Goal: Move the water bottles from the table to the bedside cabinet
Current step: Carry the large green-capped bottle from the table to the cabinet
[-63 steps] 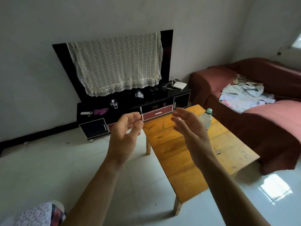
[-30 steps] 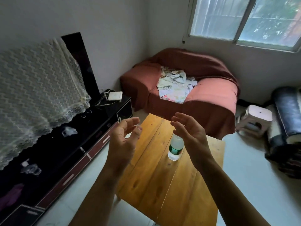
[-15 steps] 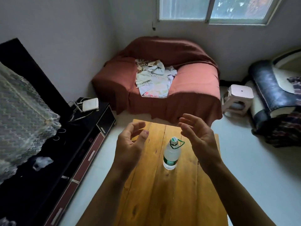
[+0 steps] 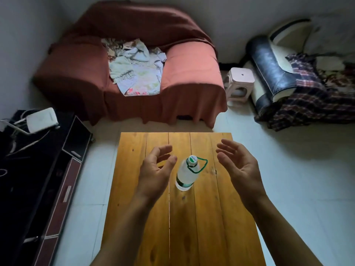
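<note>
Bottle (image 4: 186, 174) upright on table (image 4: 211, 217), between left hand (image 4: 155, 169) and right hand (image 4: 239, 166), untouched. Fingers (image 4: 163, 149) of both apart, relaxed, empty. Probably light, thin-walled, smooth plastic; grip mid-body, or hook green neck loop (image 4: 206, 161).

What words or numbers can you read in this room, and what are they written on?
On the cap of the water bottle: a small mark on the white top, too blurred to read.
On the bottle's green band: no letters can be made out.
On the white box on the black cabinet: no writing shows.
Nothing else here has words that can be read.
</note>
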Action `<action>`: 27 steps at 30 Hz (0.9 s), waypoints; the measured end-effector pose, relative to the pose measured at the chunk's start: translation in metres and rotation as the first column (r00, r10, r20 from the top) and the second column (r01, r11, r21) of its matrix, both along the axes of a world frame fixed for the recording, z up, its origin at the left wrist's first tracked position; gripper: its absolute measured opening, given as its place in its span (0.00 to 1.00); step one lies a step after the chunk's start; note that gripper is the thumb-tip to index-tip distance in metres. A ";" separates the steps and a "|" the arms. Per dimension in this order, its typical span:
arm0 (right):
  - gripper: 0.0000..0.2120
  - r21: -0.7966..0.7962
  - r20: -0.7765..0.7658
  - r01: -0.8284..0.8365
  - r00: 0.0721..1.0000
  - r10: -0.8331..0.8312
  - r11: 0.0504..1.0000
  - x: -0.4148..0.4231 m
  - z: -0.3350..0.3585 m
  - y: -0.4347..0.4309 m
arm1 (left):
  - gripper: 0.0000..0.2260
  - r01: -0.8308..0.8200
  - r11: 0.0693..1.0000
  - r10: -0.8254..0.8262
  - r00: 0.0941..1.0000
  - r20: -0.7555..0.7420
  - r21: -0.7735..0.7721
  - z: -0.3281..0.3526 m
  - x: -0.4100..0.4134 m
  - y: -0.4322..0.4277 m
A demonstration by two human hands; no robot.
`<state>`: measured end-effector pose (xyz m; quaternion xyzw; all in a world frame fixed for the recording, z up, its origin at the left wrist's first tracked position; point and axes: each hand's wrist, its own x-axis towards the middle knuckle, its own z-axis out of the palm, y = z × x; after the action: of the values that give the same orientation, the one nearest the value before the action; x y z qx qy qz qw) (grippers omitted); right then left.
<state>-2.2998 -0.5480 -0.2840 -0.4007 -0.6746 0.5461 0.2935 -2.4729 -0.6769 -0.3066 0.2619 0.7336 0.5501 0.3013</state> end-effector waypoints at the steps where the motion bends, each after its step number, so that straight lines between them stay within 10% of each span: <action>1: 0.24 -0.010 0.005 0.008 1.000 -0.008 1.000 -0.002 -0.008 0.002 | 0.14 0.018 1.000 -0.018 1.000 0.003 -0.019 -0.007 -0.002 0.003; 16: 0.40 -0.237 0.136 -0.075 0.985 0.110 0.969 0.009 -0.148 0.028 | 0.23 0.137 0.969 -0.117 0.987 0.108 -0.204 -0.135 0.000 0.039; 27: 0.32 -0.280 0.215 -0.170 0.948 0.234 0.945 -0.019 -0.204 0.030 | 0.39 0.280 0.924 -0.271 0.960 0.068 -0.261 -0.184 -0.001 0.059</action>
<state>-2.3191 -0.5184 -0.4878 -0.4281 -0.6666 0.6027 0.0956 -2.4735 -0.6175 -0.4902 0.3107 0.7523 0.4020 0.4194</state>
